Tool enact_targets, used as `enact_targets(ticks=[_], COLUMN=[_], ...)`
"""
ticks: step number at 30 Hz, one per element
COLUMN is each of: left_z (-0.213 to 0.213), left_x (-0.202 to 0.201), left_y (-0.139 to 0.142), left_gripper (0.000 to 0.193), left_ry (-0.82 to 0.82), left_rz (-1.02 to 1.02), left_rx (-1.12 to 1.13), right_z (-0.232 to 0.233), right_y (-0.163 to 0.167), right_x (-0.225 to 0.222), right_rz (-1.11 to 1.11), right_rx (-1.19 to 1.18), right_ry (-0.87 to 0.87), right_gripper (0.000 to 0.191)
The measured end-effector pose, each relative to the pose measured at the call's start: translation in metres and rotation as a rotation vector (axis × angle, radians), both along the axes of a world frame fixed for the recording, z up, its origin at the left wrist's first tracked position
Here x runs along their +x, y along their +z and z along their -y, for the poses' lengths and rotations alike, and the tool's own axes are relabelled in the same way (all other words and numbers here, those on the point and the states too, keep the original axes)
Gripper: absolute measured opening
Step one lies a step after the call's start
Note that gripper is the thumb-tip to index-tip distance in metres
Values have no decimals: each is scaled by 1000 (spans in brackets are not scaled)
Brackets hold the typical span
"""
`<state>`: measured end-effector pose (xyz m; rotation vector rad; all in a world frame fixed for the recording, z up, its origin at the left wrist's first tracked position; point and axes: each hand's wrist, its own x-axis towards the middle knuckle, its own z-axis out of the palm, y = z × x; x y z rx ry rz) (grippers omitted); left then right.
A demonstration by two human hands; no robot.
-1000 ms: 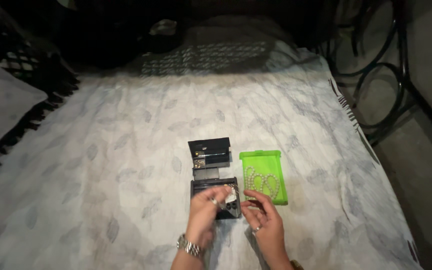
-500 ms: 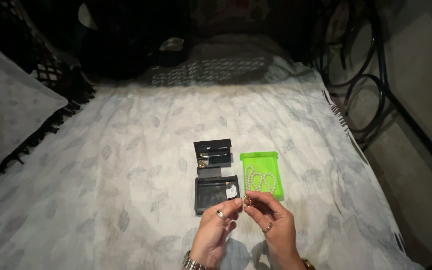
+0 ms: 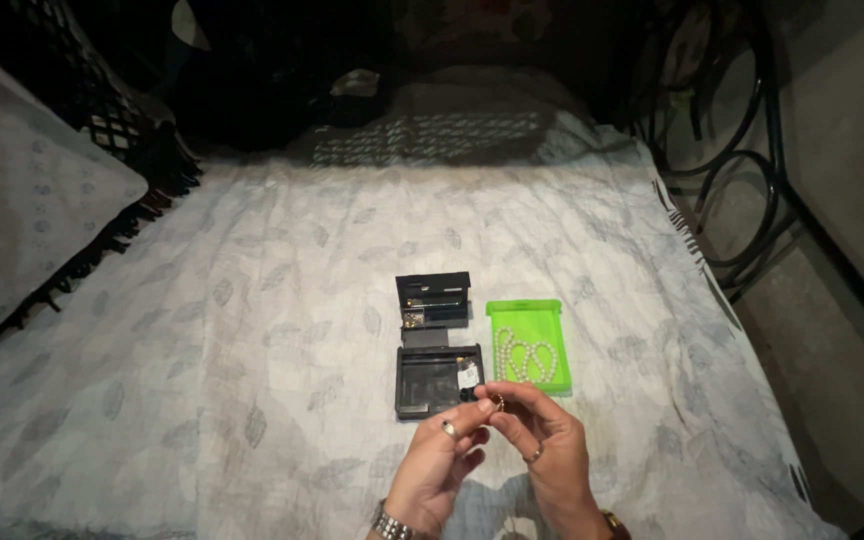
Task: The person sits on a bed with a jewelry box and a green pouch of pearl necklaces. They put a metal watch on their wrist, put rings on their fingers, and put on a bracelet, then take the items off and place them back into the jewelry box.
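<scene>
Matt black plastic box (image 3: 438, 378) on soft leaf-printed cloth (image 3: 252, 330).

Two bare forearms reach up from the bottom edge, hands meeting at the lower centre. The left hand (image 3: 439, 465) is loosely curled, palm turned inward, a ring on one finger and a metal watch band at the wrist. The right hand (image 3: 542, 440) sits just beside it, fingers bent, a ring on one finger. Their fingertips (image 3: 492, 405) come together, pinched close, touching.

Both hands, left hand (image 3: 442, 462) and right hand (image 3: 542, 445), pinch a small ring (image 3: 498, 401) over the bedsheet (image 3: 252, 350), just before the open black box (image 3: 437, 378) and green tray (image 3: 527, 345) with a pearl necklace (image 3: 527, 358).
</scene>
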<state>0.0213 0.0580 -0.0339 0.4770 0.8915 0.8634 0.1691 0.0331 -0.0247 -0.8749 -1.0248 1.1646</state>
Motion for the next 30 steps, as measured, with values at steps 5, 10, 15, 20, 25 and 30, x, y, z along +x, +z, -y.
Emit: enact_targets(ticks=[5, 10, 15, 20, 25, 30], left_z=[4, 10, 8, 5, 8, 10], left_x=[8, 10, 9, 2, 1, 1], left_y=[-2, 0, 0, 0, 3, 6], left_gripper=[22, 18, 18, 20, 21, 21], left_ry=[155, 172, 166, 118, 81, 58], left_rz=[-230, -98, -111, -159, -152, -98], left_rx=[325, 383, 378, 319, 278, 220], right_z=[1, 3, 5, 5, 3, 1], right_y=[8, 28, 35, 26, 13, 4], right_x=[2, 3, -1, 1, 7, 11], right_rz=[350, 737, 780, 611, 447, 440], right_rx=[168, 303, 363, 260, 205, 213], right_ry=[-191, -334, -352, -263, -153, -116], right_gripper=[33, 35, 36, 42, 41, 38])
